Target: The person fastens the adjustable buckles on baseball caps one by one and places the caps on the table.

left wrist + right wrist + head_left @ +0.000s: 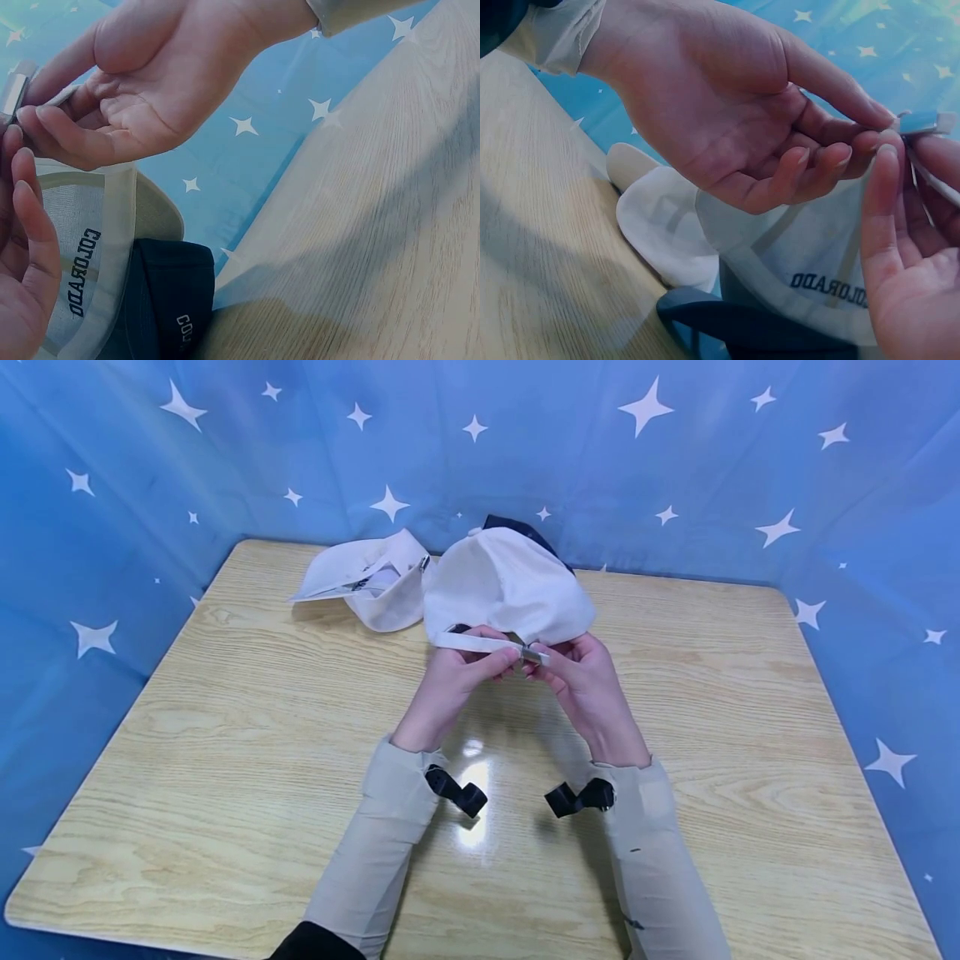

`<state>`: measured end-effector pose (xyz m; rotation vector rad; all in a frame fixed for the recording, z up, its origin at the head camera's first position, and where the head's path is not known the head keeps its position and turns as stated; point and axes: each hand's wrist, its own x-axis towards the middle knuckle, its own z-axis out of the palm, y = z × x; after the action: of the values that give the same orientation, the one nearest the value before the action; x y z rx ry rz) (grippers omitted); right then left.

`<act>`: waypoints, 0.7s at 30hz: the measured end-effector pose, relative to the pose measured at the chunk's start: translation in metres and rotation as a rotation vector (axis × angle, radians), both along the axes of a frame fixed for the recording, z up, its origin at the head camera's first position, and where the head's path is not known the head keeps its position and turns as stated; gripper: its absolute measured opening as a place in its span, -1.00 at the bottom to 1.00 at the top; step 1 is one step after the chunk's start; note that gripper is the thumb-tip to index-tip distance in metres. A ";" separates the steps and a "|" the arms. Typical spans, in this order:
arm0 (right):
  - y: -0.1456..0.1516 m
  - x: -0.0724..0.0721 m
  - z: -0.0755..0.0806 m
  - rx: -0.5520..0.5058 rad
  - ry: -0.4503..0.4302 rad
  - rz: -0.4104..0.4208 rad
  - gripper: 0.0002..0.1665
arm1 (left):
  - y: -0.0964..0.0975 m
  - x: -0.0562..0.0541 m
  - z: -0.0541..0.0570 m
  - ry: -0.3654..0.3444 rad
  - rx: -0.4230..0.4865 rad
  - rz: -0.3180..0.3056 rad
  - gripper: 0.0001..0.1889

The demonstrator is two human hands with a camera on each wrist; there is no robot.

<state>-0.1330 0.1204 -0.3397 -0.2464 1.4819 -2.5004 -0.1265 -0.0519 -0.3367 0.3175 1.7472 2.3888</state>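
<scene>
A white baseball cap point(510, 585) with a dark brim point(528, 533) is held up over the back of the table, its rear strap facing me. My left hand point(448, 677) pinches the white strap point(474, 642) beside a small metal buckle point(534, 655). At the buckle's other side, my right hand point(588, 681) pinches the strap end between thumb and fingers. Both thumbs lie close together. In the left wrist view, COLORADO lettering point(85, 271) shows inside the cap, and the right hand point(161, 82) reaches in from above. The right wrist view shows the buckle point(919, 122) between the fingertips.
Left of the held cap, a second white cap point(393, 602) lies on its side on the wooden table point(225, 760), its brim pointing left. A blue curtain with white stars point(540, 452) hangs behind the table and along both sides. Each sleeve carries a black wrist camera point(457, 789).
</scene>
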 end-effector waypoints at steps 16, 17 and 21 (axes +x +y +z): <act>-0.001 0.000 0.000 -0.040 0.022 -0.013 -0.78 | -0.001 -0.006 -0.012 0.002 0.018 -0.024 -0.79; 0.000 0.000 -0.001 -0.064 0.022 -0.008 -0.78 | -0.002 -0.005 -0.010 0.001 0.020 -0.021 -0.80; 0.001 0.000 -0.001 -0.116 0.028 0.010 -0.81 | -0.005 -0.001 -0.003 -0.002 0.019 0.001 -0.82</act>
<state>-0.1329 0.1219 -0.3409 -0.3083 1.3435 -2.5886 -0.1278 -0.0566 -0.3401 0.3170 1.7252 2.4076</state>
